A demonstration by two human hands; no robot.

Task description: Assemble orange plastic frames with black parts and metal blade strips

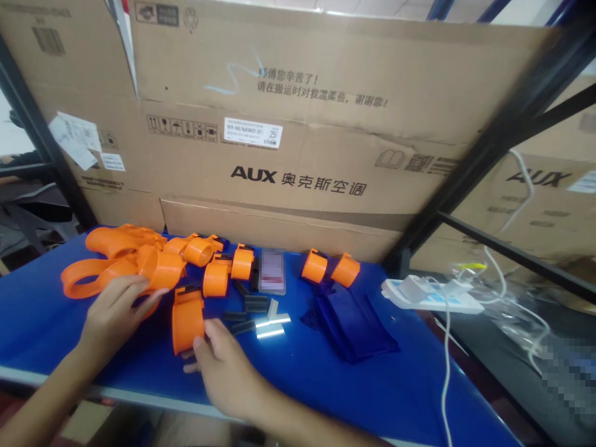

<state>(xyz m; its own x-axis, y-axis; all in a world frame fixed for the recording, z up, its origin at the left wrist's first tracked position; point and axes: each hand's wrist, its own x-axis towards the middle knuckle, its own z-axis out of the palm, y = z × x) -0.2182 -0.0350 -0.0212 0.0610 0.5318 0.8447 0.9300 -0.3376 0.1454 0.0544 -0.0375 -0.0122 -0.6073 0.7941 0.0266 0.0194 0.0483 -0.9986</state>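
Note:
My right hand point(228, 366) grips a short, wide orange ring point(187, 324) with a black piece on its top, its thumb and fingers on the lower right side. My left hand point(114, 310) is at the front of a pile of orange rings point(112, 242), with its thumb and fingers around part of one orange ring point(162, 271). Several more orange rings with black pieces, such as this one point(216, 279), stand behind my hands. Small dark strips point(256, 303) and shiny silver strips point(270, 333) lie to the right of the held ring.
Two orange rings point(315, 267) stand at the back right, behind a dark blue plastic bag point(356, 326). A phone-like flat object point(272, 271) lies near the cardboard wall point(298, 149). A white power strip point(433, 295) with cables sits at the right edge of the blue table point(316, 385).

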